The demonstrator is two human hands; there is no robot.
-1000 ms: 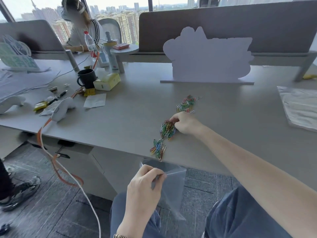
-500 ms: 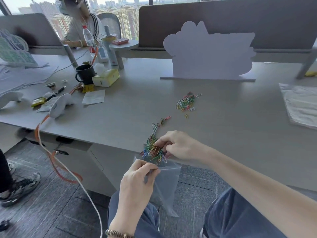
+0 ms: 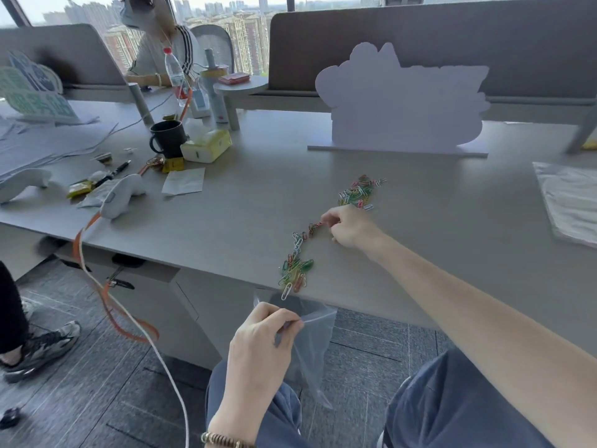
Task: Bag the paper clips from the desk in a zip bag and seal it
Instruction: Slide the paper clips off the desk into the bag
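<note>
Curling loosely over the desk surface, the fingers of the right hand sit with thumb and forefinger tips pressed together at the far end of a thin trail of paper clips; whether a clip is actually caught between them cannot be told. Half a second ago this hand was at the desk edge pushing a clump toward the bag mouth; it has now travelled back up the desk for another pass. The left hand stays clamped on the rim of the zip bag, holding the mouth open just below the desk edge. A cluster of clips lies at that edge, one clip overhanging it directly above the bag. A second pile remains further back, just beyond the right hand. No clips can be made out through the plastic. Judgement: the transfer is partly done; several sweeps remain, and sealing cannot begin until both groups are cleared.
</note>
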